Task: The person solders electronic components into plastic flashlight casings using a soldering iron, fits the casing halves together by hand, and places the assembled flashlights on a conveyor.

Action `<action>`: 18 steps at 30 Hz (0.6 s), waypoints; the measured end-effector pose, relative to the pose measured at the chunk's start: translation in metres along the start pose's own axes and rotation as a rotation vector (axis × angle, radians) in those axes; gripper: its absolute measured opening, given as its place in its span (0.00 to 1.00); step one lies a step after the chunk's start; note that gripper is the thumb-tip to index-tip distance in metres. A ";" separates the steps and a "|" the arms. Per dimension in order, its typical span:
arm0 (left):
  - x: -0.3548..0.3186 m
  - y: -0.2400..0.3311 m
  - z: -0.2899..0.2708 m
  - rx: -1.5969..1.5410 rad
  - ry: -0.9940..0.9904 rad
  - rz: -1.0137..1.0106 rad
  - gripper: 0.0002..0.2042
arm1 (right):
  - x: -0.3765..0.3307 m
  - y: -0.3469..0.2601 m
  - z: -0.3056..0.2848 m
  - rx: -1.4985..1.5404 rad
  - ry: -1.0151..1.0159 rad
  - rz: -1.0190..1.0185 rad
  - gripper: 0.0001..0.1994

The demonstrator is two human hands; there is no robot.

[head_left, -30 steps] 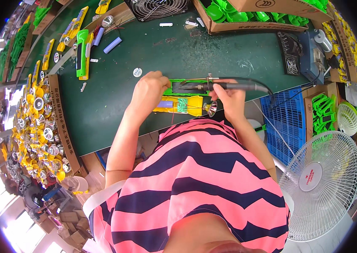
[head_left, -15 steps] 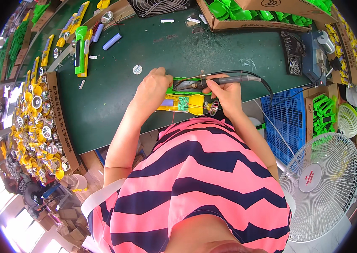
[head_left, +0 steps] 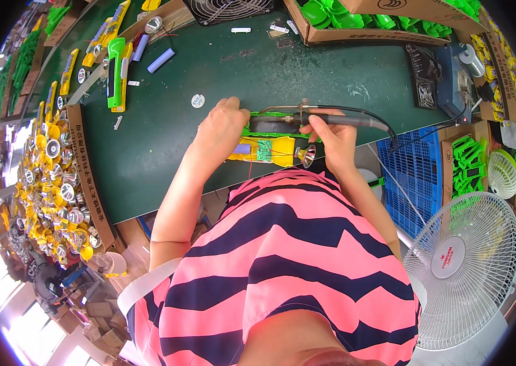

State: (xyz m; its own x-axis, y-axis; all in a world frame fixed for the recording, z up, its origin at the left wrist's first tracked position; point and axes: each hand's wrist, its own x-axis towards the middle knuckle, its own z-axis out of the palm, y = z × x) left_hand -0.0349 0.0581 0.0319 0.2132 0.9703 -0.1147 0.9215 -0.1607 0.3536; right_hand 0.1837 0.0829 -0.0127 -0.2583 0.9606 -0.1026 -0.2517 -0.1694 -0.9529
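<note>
The yellow-green torch body (head_left: pixel 270 143) lay crosswise between my hands: my left hand (head_left: pixel 224 125) pinned its left end, my right hand (head_left: pixel 331 131) gripped the soldering iron (head_left: pixel 331 119), tip apparently over it.

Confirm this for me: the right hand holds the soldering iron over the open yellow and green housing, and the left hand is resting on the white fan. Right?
Not quite. The head view shows the left hand on the yellow and green housing, not the fan. The right hand does hold the soldering iron over it.
</note>
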 end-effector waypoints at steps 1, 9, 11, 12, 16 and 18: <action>0.000 0.001 0.000 0.000 0.000 0.000 0.04 | -0.002 -0.002 -0.001 0.000 0.000 0.000 0.10; -0.003 0.006 -0.003 0.066 0.030 0.011 0.06 | -0.023 -0.026 -0.020 -0.605 0.002 -0.472 0.12; -0.004 0.008 -0.004 0.088 0.032 0.007 0.06 | -0.023 -0.022 -0.028 -0.748 -0.084 -0.554 0.16; -0.004 0.008 -0.004 0.108 0.034 0.005 0.06 | -0.023 -0.019 -0.031 -0.750 -0.081 -0.553 0.16; -0.004 0.010 -0.003 0.112 0.035 0.006 0.06 | -0.021 -0.013 -0.035 -0.865 -0.096 -0.510 0.22; -0.005 0.010 -0.003 0.132 0.038 0.011 0.06 | -0.018 -0.011 -0.036 -0.879 -0.098 -0.498 0.23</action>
State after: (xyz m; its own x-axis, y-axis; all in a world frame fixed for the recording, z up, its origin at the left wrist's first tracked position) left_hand -0.0280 0.0526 0.0390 0.2133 0.9741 -0.0749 0.9545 -0.1914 0.2287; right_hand 0.2244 0.0750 -0.0110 -0.3963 0.8489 0.3496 0.4139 0.5051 -0.7573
